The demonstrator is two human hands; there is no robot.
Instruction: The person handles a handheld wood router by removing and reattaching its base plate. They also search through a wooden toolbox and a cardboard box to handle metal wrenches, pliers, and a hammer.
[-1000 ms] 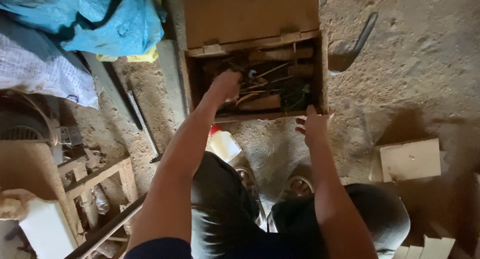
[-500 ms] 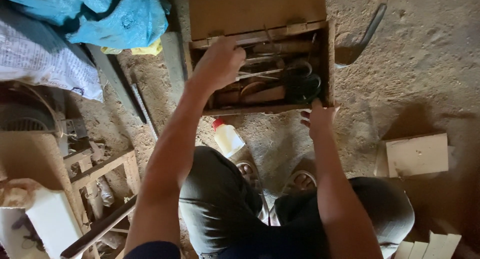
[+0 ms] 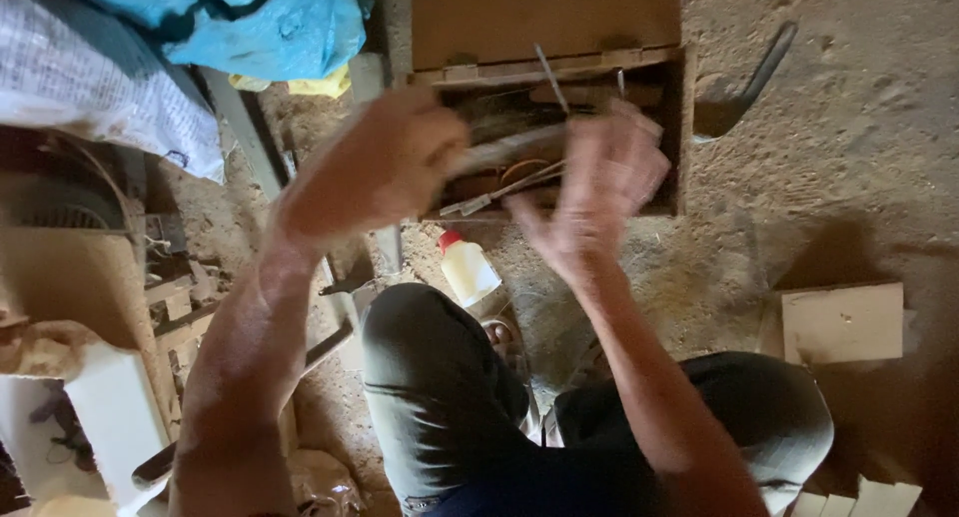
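Lying across the front of an open wooden toolbox (image 3: 689, 127) on the sandy floor (image 3: 849, 177), a long pale stick-like tool (image 3: 504, 149), blurred, caught at its near end in the left hand (image 3: 375, 167), fingers curled round it. Right hand (image 3: 599, 182) raised just beside the tool's far end, palm up and fingers loosely spread, too blurred to tell whether touching it. Inside the box, a jumble of dark metal tools, a thin rod (image 3: 549, 77) sticking up against the raised lid (image 3: 544, 17). Just below the box, a small white bottle with a red cap (image 3: 468, 267), beside a bent knee in grey trousers (image 3: 430, 377). Further out: blue bag (image 3: 250, 17) and white woven sack (image 3: 90, 87) at upper left, wooden scraps (image 3: 170, 307) at left, a pale flat board (image 3: 841, 322) at right, a dark curved handle (image 3: 759, 77) near the box's right side.
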